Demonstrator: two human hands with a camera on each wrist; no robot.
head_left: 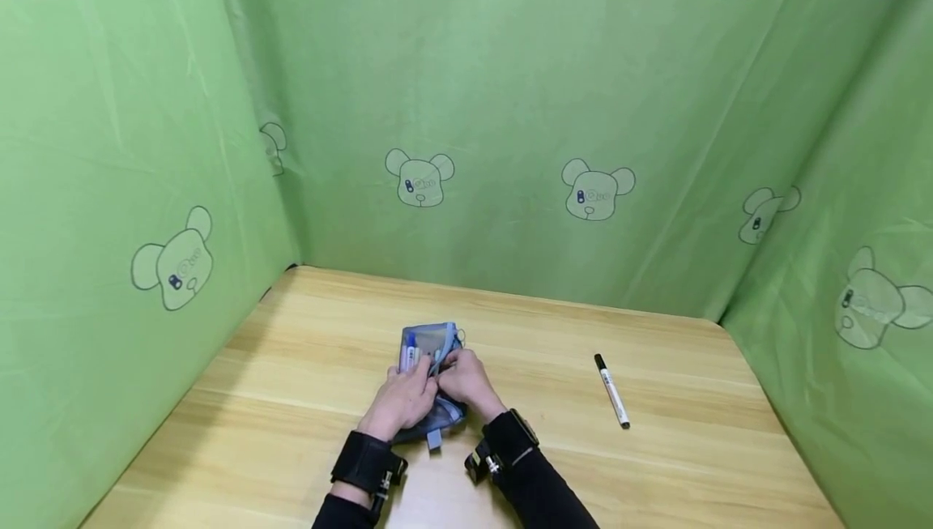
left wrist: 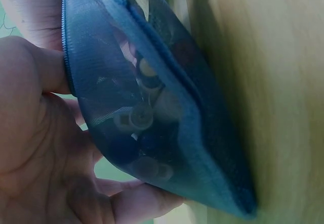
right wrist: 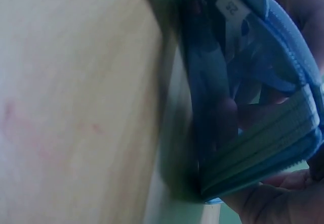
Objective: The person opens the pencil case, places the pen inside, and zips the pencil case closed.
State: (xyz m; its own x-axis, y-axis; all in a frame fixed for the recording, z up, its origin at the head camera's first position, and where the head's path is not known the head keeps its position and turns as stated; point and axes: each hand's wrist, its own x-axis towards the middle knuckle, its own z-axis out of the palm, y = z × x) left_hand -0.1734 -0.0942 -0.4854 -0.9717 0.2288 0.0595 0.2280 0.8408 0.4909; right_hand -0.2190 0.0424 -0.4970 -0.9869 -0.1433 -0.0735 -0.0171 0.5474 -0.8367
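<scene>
A blue see-through mesh pencil pouch [head_left: 432, 334] lies on the table between both hands, its zipper open. Pens [head_left: 411, 353], one with a blue cap, show along its left side. My left hand [head_left: 399, 401] grips the near left part of the pouch; the left wrist view has its fingers behind the mesh [left wrist: 88, 77] and several round pen ends [left wrist: 142, 115] inside. At the zippered right edge, my right hand [head_left: 469, 381] holds the pouch with bent fingers. In the right wrist view, the mouth of the pouch [right wrist: 263, 148] gapes, with a small white label [right wrist: 232, 6] near its top.
A white marker [head_left: 611, 391] with a black cap lies on the wooden table [head_left: 700, 424] to the right. Green cloth [head_left: 510, 108] with printed bear faces closes off the back and both sides.
</scene>
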